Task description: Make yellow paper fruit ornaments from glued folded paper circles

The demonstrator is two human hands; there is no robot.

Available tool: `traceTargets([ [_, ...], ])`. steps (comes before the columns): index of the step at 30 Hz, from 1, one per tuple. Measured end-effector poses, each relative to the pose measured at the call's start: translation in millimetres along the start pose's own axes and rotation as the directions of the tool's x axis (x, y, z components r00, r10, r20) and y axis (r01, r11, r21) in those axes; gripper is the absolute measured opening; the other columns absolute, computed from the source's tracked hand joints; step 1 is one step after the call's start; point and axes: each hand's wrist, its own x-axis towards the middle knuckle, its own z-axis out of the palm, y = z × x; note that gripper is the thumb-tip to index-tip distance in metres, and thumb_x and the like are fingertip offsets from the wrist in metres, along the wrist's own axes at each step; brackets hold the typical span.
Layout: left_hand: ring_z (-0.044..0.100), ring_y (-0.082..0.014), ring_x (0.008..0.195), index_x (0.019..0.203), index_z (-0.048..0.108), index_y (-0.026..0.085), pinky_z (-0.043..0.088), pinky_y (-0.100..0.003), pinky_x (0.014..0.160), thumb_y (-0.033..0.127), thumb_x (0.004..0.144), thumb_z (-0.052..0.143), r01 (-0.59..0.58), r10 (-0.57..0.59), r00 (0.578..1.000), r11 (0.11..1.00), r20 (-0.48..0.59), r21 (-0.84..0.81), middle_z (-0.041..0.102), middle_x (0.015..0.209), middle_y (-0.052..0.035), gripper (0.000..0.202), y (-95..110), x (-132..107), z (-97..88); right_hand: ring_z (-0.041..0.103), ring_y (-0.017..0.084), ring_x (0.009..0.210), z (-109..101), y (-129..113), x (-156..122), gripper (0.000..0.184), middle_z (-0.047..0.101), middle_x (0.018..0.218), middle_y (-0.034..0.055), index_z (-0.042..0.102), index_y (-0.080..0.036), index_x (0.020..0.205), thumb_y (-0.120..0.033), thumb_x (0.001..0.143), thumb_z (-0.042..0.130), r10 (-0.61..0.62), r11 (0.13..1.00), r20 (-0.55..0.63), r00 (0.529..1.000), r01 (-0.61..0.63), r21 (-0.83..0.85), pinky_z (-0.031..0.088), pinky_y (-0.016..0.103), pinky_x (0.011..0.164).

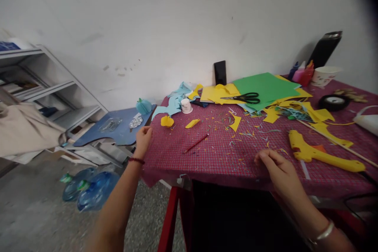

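Note:
My left hand is at the left edge of the table, fingers curled in, and nothing shows between them. My right hand lies near the front edge on the red checked tablecloth, fingers bent and resting on the cloth, holding nothing I can see. A yellow glue gun lies just right of that hand. A red pencil lies between my hands. Black scissors rest on yellow paper beside a green sheet.
Paper scraps litter the cloth. A small white cup, a tape roll, glue bottles and a paper cup stand toward the back. A blue side table, a white shelf and water bottles on the floor are to the left.

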Motion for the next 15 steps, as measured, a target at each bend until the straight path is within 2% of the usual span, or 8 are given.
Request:
traceTargets([
  [3, 0.063, -0.0212, 0.098, 0.120, 0.057, 0.015, 0.055, -0.042, 0.082, 0.035, 0.092, 0.058, 0.194, -0.186, 0.977, 0.979, 0.109, -0.066, 0.061, 0.118, -0.0096, 0.034, 10, 31, 16.3, 0.057, 0.020, 0.069, -1, 0, 1, 0.029, 0.061, 0.068, 0.0013, 0.059, -0.023, 0.067, -0.045, 0.085, 0.054, -0.010, 1.000, 0.000, 1.000, 0.010, -0.020, 0.045, 0.031, 0.065],
  [7, 0.062, -0.0224, 0.102, 0.122, 0.056, 0.016, 0.055, -0.043, 0.085, 0.035, 0.092, 0.058, 0.299, -0.287, 0.943, 0.953, 0.170, -0.053, 0.060, 0.121, -0.0102, 0.036, 34, 68, 36.1, 0.056, 0.019, 0.067, -1, 1, 1, 0.031, 0.059, 0.067, 0.0007, 0.058, -0.023, 0.067, -0.046, 0.087, 0.052, -0.025, 0.999, 0.037, 0.999, 0.027, -0.047, 0.044, 0.029, 0.062],
  [11, 0.062, -0.0233, 0.103, 0.122, 0.057, 0.016, 0.054, -0.044, 0.086, 0.035, 0.091, 0.059, 0.252, -0.262, 0.945, 0.965, 0.195, 0.079, 0.060, 0.122, -0.0099, 0.036, 51, 89, 41.2, 0.054, 0.018, 0.065, 0, 2, -3, 0.032, 0.057, 0.067, -0.0005, 0.057, -0.023, 0.068, -0.046, 0.089, 0.051, -0.011, 0.997, 0.058, 0.998, 0.015, -0.074, 0.043, 0.028, 0.060],
  [15, 0.062, -0.0233, 0.104, 0.122, 0.057, 0.016, 0.054, -0.044, 0.086, 0.035, 0.091, 0.059, 0.128, -0.191, 0.947, 0.962, 0.258, 0.242, 0.060, 0.122, -0.0099, 0.036, 57, 93, 37.1, 0.054, 0.017, 0.066, 1, 0, -5, 0.031, 0.057, 0.068, -0.0006, 0.056, -0.023, 0.070, -0.044, 0.091, 0.050, -0.019, 0.997, 0.060, 0.998, 0.023, -0.068, 0.043, 0.028, 0.061],
])
